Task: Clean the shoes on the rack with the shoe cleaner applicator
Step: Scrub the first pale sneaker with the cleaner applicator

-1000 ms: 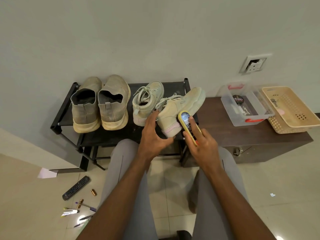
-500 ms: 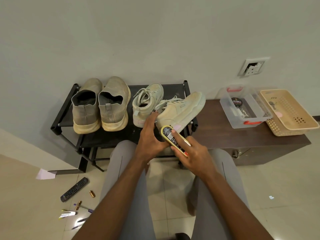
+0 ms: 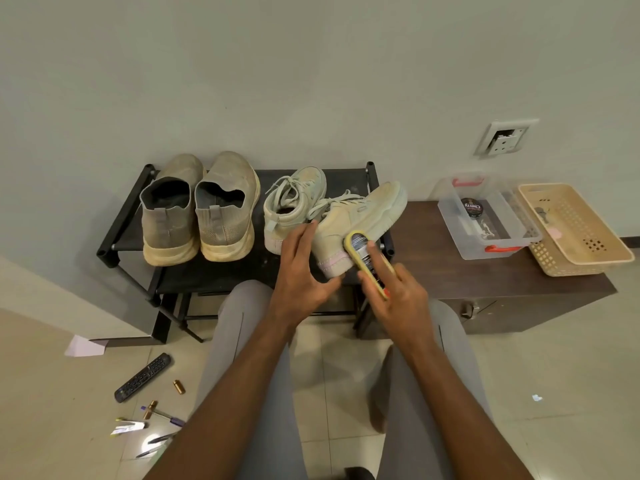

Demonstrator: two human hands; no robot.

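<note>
Head view: applicator (image 3: 364, 258) label illegible.

Probably a home — shoe rack (image 3: 214, 271), wall socket (image 3: 506, 140).

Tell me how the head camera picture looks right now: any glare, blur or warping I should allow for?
Head view: even, soft light, with faint shadows under the shoe rack; wide-angle warping bends the wooden cabinet edge and the wall socket; one bright glare patch on the floor tiles near the pens; the right hand, applicator and laced shoe look slightly soft.
</note>
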